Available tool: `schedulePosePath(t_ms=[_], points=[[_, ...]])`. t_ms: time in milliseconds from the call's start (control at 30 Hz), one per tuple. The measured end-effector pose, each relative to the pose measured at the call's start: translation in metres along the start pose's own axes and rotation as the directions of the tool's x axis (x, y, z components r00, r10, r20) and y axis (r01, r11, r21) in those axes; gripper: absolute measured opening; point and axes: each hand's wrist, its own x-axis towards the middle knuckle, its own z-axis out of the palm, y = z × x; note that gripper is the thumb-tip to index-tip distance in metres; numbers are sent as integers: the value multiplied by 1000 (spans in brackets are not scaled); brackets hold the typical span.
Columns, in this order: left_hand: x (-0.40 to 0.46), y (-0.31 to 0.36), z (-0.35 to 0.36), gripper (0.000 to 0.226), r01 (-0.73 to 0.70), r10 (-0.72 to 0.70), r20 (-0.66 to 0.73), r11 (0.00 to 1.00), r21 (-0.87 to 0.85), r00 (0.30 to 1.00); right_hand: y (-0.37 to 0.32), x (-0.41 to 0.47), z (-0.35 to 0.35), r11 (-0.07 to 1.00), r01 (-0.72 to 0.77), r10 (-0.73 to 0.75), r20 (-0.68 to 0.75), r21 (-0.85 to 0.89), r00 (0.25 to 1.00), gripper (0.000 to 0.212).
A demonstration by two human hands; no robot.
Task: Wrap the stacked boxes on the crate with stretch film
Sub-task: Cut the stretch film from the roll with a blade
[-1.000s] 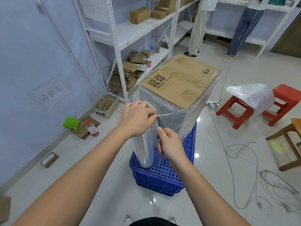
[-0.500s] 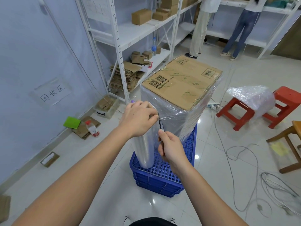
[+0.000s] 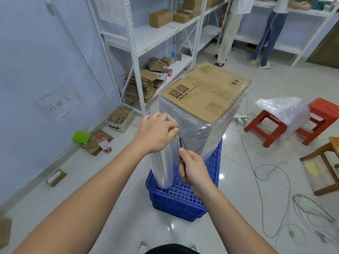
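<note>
A stack of cardboard boxes [image 3: 205, 90], its sides covered in clear stretch film, stands on a blue perforated crate [image 3: 183, 200]. A stretch film roll [image 3: 162, 167] stands upright on the crate's near left corner, beside the stack. My left hand [image 3: 156, 131] grips the top of the roll. My right hand [image 3: 192, 169] holds a thin dark blade-like tool [image 3: 181, 143] against the film stretched between roll and stack.
White shelving [image 3: 139, 39] with flat cardboard stands at left. Red stools [image 3: 266, 129] under a bubble-wrap bundle [image 3: 282, 110] and a wooden stool [image 3: 328, 162] are at right. Cables [image 3: 275, 180] trail over the floor. Two people [image 3: 264, 33] stand at the back shelves. A bottle [image 3: 104, 145] lies by the wall.
My right hand has slid the dark tool down along the film beside the roll. My left hand stays on the roll's top.
</note>
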Motion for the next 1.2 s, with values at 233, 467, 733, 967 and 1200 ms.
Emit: schedulePosePath(t_ms=[233,467,733,967,1200], points=[[-2,-2,-1,34,1,-1,-1,1000,-5,1000,9,-5,-3,1000,-16,16,26,3,1000,39],[-2,-3,1,34,-5,5,-11,1000,-8,1000,18,-10,-3,1000,-20,20,26,-4,999,39],[-3,-5,1,32,-5,5,-26,1000,-8,1000,14,3,0,1000,-4,5,29,-12,1000,39],[-3,-6,2,29,-5,5,-26,1000,-17,1000,34,-9,-4,999,3,-2,26,-50,1000,40],[-2,-4,1,31,-5,4,-30,1000,-2,1000,19,13,2,998,11,-10,13,-55,1000,38]])
